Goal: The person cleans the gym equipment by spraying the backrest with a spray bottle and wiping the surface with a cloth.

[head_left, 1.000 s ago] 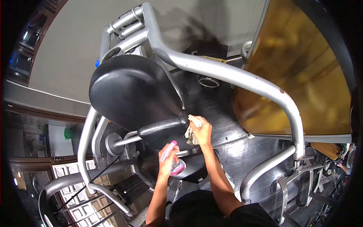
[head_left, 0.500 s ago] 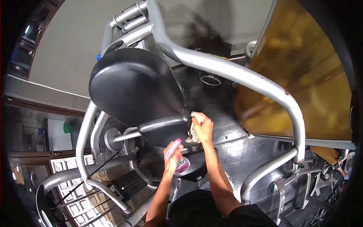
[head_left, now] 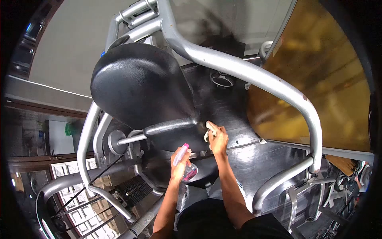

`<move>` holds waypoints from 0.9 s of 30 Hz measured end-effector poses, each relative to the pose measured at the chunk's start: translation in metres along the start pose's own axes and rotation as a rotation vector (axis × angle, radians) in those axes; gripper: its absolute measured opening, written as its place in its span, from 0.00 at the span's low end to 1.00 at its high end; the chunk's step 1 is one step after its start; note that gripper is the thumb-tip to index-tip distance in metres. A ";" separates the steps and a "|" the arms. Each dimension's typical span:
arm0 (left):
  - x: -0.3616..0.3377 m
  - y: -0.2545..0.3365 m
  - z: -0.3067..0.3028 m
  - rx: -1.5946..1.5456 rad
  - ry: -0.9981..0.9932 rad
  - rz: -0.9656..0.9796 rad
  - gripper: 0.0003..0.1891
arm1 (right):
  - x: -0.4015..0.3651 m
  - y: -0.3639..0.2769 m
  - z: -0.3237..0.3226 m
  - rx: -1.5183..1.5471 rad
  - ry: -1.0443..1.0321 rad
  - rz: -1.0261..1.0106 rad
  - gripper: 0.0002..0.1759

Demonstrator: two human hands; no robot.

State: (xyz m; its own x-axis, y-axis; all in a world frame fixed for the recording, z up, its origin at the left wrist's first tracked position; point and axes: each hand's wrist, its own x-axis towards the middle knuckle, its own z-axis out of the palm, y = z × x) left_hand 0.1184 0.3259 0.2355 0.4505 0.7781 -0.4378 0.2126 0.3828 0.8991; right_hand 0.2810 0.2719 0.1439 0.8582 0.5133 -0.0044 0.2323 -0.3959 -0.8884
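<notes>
My left hand [head_left: 178, 167] is wrapped round a clear spray bottle [head_left: 191, 172] with a pink-tipped head and pink liquid inside. My right hand [head_left: 218, 142] grips a crumpled cream cloth [head_left: 210, 128], just right of the machine's black seat pad [head_left: 175, 139]. Above the seat, a large black padded backrest [head_left: 139, 83] leans on the grey metal frame. The fingers partly cover both the cloth and the bottle.
A thick silver tube [head_left: 246, 71] arches over the right side and bends down to a lower handle [head_left: 278, 179]. Another silver tube [head_left: 88, 147] runs down the left. A yellowish panel [head_left: 314, 87] stands at right, with other gym equipment [head_left: 338, 195] beyond.
My right hand has moved slightly right with the cloth, off the seat's edge, and the cloth looks more bunched. My left hand keeps the bottle in nearly the same place.
</notes>
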 end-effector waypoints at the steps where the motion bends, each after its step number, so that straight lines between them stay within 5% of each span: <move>1: 0.000 0.001 -0.002 0.001 0.003 0.000 0.07 | 0.003 -0.001 -0.001 -0.072 -0.004 0.086 0.19; 9: -0.003 -0.004 -0.011 0.032 -0.007 0.010 0.11 | 0.016 -0.030 -0.005 -0.018 -0.062 0.124 0.18; 17: -0.008 -0.011 -0.013 0.054 -0.023 -0.039 0.12 | -0.016 -0.036 0.004 0.265 0.096 -0.048 0.13; 25: -0.010 -0.009 -0.012 0.012 -0.022 -0.026 0.12 | -0.046 -0.003 0.019 0.291 0.138 0.046 0.08; 27: -0.012 -0.006 -0.016 0.048 -0.014 -0.004 0.13 | -0.048 -0.005 0.018 0.276 0.111 0.245 0.08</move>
State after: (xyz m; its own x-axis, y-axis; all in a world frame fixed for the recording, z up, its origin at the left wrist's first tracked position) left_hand 0.0976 0.3229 0.2355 0.4617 0.7694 -0.4414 0.2556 0.3611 0.8968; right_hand 0.2300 0.2631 0.1403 0.9208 0.3372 -0.1958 -0.1049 -0.2695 -0.9573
